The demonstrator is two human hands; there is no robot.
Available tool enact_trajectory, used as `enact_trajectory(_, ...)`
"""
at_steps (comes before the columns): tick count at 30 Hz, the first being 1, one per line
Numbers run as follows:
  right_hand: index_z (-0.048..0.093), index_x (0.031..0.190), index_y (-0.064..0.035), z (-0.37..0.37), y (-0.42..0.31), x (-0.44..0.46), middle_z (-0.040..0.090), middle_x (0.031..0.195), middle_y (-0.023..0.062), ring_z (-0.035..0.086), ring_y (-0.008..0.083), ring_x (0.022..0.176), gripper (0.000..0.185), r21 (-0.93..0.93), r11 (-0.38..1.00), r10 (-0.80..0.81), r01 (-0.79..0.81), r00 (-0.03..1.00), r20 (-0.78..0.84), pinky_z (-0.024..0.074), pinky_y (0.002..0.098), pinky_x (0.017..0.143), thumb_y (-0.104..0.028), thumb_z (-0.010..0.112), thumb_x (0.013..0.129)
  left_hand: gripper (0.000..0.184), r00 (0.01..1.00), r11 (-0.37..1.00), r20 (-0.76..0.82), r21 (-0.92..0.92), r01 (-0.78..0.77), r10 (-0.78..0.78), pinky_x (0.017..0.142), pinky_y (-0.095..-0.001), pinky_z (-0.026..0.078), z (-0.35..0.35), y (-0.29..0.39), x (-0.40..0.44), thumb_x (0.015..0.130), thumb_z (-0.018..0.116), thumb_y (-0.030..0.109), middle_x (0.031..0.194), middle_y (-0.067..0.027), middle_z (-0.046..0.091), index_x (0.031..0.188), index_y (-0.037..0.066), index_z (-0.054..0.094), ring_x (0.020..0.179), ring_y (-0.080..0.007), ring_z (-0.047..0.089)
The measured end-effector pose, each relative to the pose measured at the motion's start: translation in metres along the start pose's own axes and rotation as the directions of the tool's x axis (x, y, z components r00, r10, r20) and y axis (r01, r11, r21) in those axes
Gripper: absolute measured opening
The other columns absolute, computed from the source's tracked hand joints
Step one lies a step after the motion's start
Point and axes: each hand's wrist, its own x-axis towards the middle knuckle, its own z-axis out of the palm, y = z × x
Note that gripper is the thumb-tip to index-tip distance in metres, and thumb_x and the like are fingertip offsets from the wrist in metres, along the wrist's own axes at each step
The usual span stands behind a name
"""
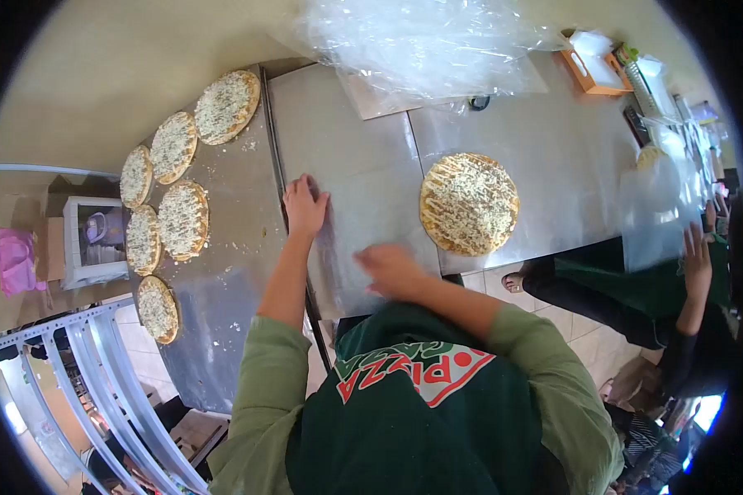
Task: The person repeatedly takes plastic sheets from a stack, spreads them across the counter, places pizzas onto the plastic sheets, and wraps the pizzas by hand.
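My left hand (305,205) rests near the raised metal edge between the two steel tables, fingers bent, with nothing visible in it. My right hand (390,269) is over the near part of the right-hand table, blurred by motion, its fingers hard to make out. To the right of both hands, a round pizza (470,204) topped with shredded cheese lies flat on the steel table (553,157), touched by neither hand. Several more cheese-topped pizzas, among them one at the back (227,107) and one in front (158,309), lie on the left table (215,330).
Clear plastic bags (437,49) are heaped on a board at the back. An orange wooden tray (594,64) stands at the back right. On the right, a co-worker's hand (697,260) is beside a plastic bag (656,219). Metal railing stands lower left.
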Motion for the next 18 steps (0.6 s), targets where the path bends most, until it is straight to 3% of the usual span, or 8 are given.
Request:
enact_trajectory(3, 0.051, 0.112, 0.0008, 0.053, -0.020, 0.030, 0.054, 0.102, 0.0127, 0.055, 0.0269, 0.093, 0.050, -0.172, 0.966, -0.215, 0.195, 0.971, -0.104, 0.0469, 0.0373, 0.077, -0.029, 0.064, 0.073, 0.031, 0.935, 0.989, 0.339, -0.058, 0.133, -0.105, 0.085, -0.0396, 0.041, -0.003, 0.000, 0.017, 0.073, 0.065, 0.019, 0.098, -0.0152, 0.059, 0.096, 0.000, 0.055, 0.097, -0.0330, 0.052)
enact_trajectory(6, 0.056, 0.099, -0.0028, 0.058, -0.018, 0.045, 0.056, 0.099, 0.0097, 0.058, 0.0242, 0.085, 0.037, -0.243, 0.948, -0.226, 0.207, 0.973, -0.052, 0.0501, 0.0360, 0.066, -0.027, 0.062, 0.073, 0.029, 0.932, 0.995, 0.356, -0.086, -0.046, 0.074, 0.081, -0.0403, 0.043, -0.005, -0.002, 0.021, 0.075, 0.063, 0.023, 0.096, -0.0154, 0.061, 0.091, 0.001, 0.055, 0.093, -0.0351, 0.055)
enact_trajectory(8, 0.057, 0.093, -0.0022, 0.054, -0.012, 0.047, 0.058, 0.094, 0.0099, 0.060, 0.0232, 0.080, 0.027, -0.168, 0.964, -0.220, 0.207, 0.973, -0.066, 0.0507, 0.0340, 0.059, -0.022, 0.061, 0.075, 0.029, 0.860, 0.964, 0.504, -0.174, 0.198, -0.086, 0.075, -0.0396, 0.047, -0.009, -0.007, 0.030, 0.078, 0.060, 0.026, 0.094, -0.0158, 0.062, 0.093, 0.002, 0.054, 0.085, -0.0333, 0.058)
enact_trajectory(10, 0.056, 0.092, -0.0016, 0.031, -0.018, 0.040, 0.059, 0.091, 0.0089, 0.060, 0.0210, 0.080, 0.019, 0.190, 0.972, -0.111, 0.141, 0.981, -0.162, 0.0501, 0.0325, 0.058, -0.015, 0.058, 0.078, 0.027, 0.696, 0.803, 0.695, -0.306, 0.512, -0.179, 0.069, -0.0379, 0.049, -0.028, -0.004, 0.044, 0.082, 0.055, 0.027, 0.093, -0.0165, 0.062, 0.095, 0.003, 0.053, 0.077, -0.0307, 0.061)
enact_trajectory(12, 0.055, 0.091, -0.0015, -0.006, -0.027, 0.023, 0.059, 0.088, 0.0080, 0.060, 0.0188, 0.081, 0.013, 0.594, 0.804, 0.136, -0.004, 0.975, -0.178, 0.0496, 0.0315, 0.061, -0.010, 0.054, 0.081, 0.025, 0.447, 0.426, 0.886, -0.361, 0.830, -0.121, 0.062, -0.0353, 0.051, -0.065, 0.010, 0.062, 0.087, 0.049, 0.027, 0.094, -0.0176, 0.062, 0.097, 0.004, 0.051, 0.070, -0.0272, 0.063)
enact_trajectory(14, 0.054, 0.090, -0.0017, -0.041, -0.019, -0.005, 0.060, 0.087, 0.0073, 0.059, 0.0166, 0.082, 0.009, 0.910, 0.381, 0.438, -0.164, 0.899, -0.021, 0.0491, 0.0310, 0.066, -0.005, 0.051, 0.082, 0.021, 0.627, -0.068, 0.779, -0.627, 0.776, -0.009, 0.061, -0.0325, 0.052, -0.091, 0.038, 0.062, 0.089, 0.044, 0.023, 0.092, -0.0170, 0.062, 0.099, 0.005, 0.049, 0.068, -0.0241, 0.062)
enact_trajectory(15, 0.053, 0.090, -0.0025, -0.046, -0.005, -0.023, 0.058, 0.098, 0.0087, 0.056, 0.0167, 0.091, 0.008, 0.928, 0.368, 0.541, -0.066, 0.827, -0.156, 0.0465, 0.0310, 0.074, -0.005, 0.050, 0.084, 0.020, 0.715, -0.323, 0.699, -0.676, 0.662, 0.003, 0.061, -0.0311, 0.052, -0.097, 0.051, 0.056, 0.090, 0.042, 0.022, 0.092, -0.0166, 0.062, 0.099, 0.005, 0.048, 0.067, -0.0225, 0.062)
enact_trajectory(18, 0.051, 0.089, -0.0028, -0.066, 0.040, -0.082, 0.050, 0.122, 0.0156, 0.044, 0.0217, 0.115, 0.006, 0.856, 0.508, 0.697, 0.090, 0.542, -0.470, 0.0322, 0.0327, 0.097, -0.005, 0.047, 0.085, 0.019, 0.858, -0.169, 0.415, -0.909, 0.380, -0.302, 0.064, -0.0307, 0.052, -0.047, 0.089, 0.000, 0.092, 0.039, 0.020, 0.096, -0.0164, 0.060, 0.098, 0.004, 0.048, 0.074, -0.0233, 0.062)
